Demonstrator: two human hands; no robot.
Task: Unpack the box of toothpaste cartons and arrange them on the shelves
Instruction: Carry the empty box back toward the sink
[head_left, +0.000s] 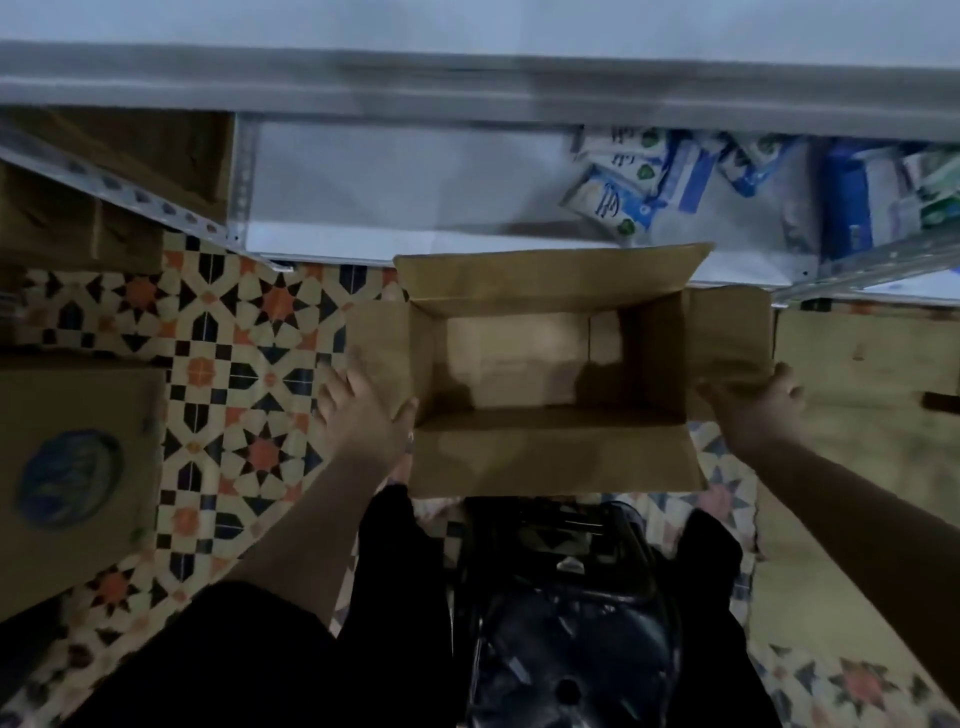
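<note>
2 hands frame an open cardboard box (550, 364) that sits on the patterned tile floor (228, 332) just in front of the white shelves (395, 192). Box long axis runs left–right; its inside looks empty, though blur limits certainty. Toothpaste cartons (644, 182) lie loosely heaped on the lower shelf, beyond the box and toward the right. Left hand (363, 410) rests with spread fingers against the left end flap; right hand (753, 405) grips the right end flap — both equally near. Judgement: unpacking looks done; cartons need straightening. Other brown boxes (78, 447) stand at left.
</note>
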